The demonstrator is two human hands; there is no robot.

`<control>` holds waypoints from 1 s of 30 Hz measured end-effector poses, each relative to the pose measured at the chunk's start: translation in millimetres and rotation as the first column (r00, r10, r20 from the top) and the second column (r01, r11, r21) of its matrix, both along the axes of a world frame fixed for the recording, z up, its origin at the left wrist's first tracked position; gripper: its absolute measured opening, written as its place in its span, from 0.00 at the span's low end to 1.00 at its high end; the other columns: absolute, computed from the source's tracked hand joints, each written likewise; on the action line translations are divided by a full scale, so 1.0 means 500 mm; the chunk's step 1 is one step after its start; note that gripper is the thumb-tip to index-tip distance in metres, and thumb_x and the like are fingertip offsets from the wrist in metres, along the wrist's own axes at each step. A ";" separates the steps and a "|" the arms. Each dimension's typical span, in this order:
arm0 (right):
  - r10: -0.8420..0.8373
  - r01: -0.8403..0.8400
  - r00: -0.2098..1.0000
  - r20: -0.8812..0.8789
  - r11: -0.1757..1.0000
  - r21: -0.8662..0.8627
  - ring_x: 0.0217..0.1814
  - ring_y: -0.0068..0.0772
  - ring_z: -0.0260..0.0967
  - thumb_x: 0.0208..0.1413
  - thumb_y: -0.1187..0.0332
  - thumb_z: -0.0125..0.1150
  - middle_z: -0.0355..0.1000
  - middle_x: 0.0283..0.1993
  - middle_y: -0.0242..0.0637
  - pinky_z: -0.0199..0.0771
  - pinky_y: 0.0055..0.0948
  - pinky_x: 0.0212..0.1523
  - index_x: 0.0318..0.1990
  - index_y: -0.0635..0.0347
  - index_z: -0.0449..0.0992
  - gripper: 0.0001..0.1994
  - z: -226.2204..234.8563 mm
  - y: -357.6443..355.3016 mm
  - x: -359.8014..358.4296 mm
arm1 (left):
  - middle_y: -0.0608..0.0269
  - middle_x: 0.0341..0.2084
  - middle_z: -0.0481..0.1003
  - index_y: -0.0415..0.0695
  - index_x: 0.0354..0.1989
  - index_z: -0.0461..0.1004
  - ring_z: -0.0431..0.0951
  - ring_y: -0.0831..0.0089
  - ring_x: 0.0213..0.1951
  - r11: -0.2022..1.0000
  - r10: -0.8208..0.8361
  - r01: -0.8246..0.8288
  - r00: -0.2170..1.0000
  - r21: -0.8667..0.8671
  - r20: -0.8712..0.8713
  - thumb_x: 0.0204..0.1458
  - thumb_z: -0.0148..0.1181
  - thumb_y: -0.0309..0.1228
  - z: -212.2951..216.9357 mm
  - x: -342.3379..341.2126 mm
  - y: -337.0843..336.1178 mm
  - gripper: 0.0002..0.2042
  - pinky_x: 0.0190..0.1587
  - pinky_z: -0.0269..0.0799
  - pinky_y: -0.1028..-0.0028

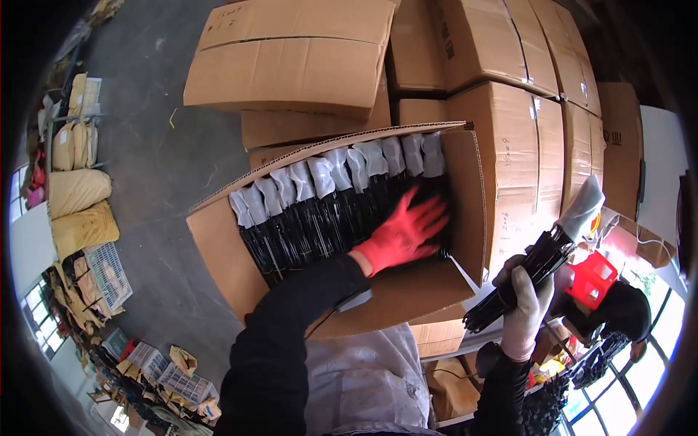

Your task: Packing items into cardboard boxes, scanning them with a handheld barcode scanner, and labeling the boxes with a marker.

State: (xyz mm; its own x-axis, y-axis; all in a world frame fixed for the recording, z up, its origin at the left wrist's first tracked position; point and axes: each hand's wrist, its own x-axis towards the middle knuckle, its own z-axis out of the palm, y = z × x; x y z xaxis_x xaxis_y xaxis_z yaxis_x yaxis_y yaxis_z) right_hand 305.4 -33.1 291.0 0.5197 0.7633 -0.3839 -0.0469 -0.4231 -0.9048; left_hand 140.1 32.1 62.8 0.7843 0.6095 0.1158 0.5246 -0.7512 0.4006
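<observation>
Hidden from you: the lower ends of the black bundles (320,225) packed in the open carton (407,291), sunk below its near wall, and those under your left hand (402,232), whose red-gloved fingers (429,211) are smeared by motion blur. Partly hidden: the bundle (531,272) in your right hand (525,305), its middle covered by the pale glove; its white-wrapped tip (584,207) runs against the stacked boxes (538,145). Too small or cut off to tell: the sacks and wire baskets (94,269) at the left rim, and the person (618,312) at lower right, mostly lost to the rim.
</observation>
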 end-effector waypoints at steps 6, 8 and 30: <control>-0.029 0.029 1.000 0.008 0.995 -0.097 0.30 0.25 0.71 0.58 0.70 0.58 0.72 0.33 0.36 0.72 0.25 0.34 0.47 0.66 0.70 0.12 0.025 -0.036 0.023 | 0.55 0.65 0.65 0.51 0.63 0.69 0.54 0.58 0.71 0.889 -0.301 0.303 0.952 -0.344 0.059 0.56 0.52 0.53 -0.079 -0.059 -0.047 0.29 0.72 0.33 0.40; -0.037 0.030 0.998 -0.041 0.985 -0.170 0.30 0.25 0.71 0.58 0.70 0.58 0.72 0.32 0.36 0.72 0.25 0.33 0.45 0.66 0.71 0.11 0.031 -0.072 0.057 | 0.56 0.65 0.66 0.51 0.63 0.69 0.55 0.58 0.71 0.875 -0.337 0.345 0.938 -0.338 0.084 0.56 0.52 0.52 -0.058 -0.042 -0.031 0.29 0.72 0.33 0.40; -0.010 0.176 0.682 0.731 0.973 -0.150 0.50 0.60 0.72 0.46 0.73 0.60 0.70 0.48 0.57 0.74 0.48 0.51 0.59 0.69 0.61 0.30 -0.325 -0.107 0.392 | 0.48 0.64 0.65 0.38 0.63 0.67 0.58 0.55 0.69 0.983 -0.180 0.183 0.955 -0.012 -0.235 0.54 0.53 0.57 0.024 0.024 0.005 0.36 0.71 0.34 0.37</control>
